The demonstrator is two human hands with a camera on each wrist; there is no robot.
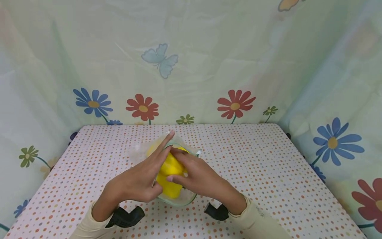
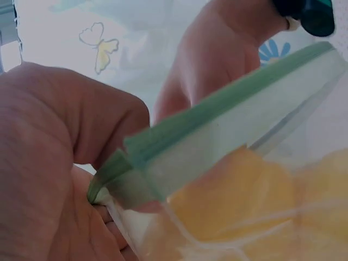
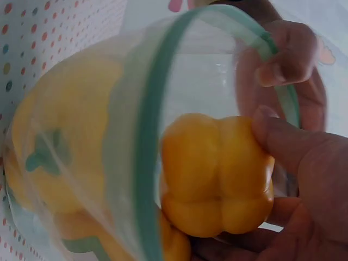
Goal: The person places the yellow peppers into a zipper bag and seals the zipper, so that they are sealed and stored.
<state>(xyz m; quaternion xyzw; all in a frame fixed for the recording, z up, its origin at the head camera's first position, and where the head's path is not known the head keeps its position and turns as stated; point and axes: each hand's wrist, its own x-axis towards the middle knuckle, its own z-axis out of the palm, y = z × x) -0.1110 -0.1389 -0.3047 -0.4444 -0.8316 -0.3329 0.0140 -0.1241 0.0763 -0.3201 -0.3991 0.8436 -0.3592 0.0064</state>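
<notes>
A clear zip bag (image 1: 180, 201) with a green-edged mouth lies on the table, its opening facing me. My left hand (image 1: 138, 179) pinches the bag's rim; in the left wrist view the thumb bends over the green zip strip (image 2: 217, 106). A yellow bell pepper (image 3: 217, 174) sits at the bag's mouth, gripped by my right hand (image 1: 201, 174) between thumb and fingers. Deeper in the bag are more yellow bell peppers (image 3: 70, 136), one showing a green stem. The right hand's fingertips are partly hidden behind the pepper in the right wrist view.
The table (image 1: 253, 166) has a white cover with coloured dots. Behind and on both sides hangs a pale curtain (image 1: 197, 66) printed with flowers and butterflies. A black strap device (image 1: 126, 217) is on the left wrist, another (image 1: 217, 211) on the right.
</notes>
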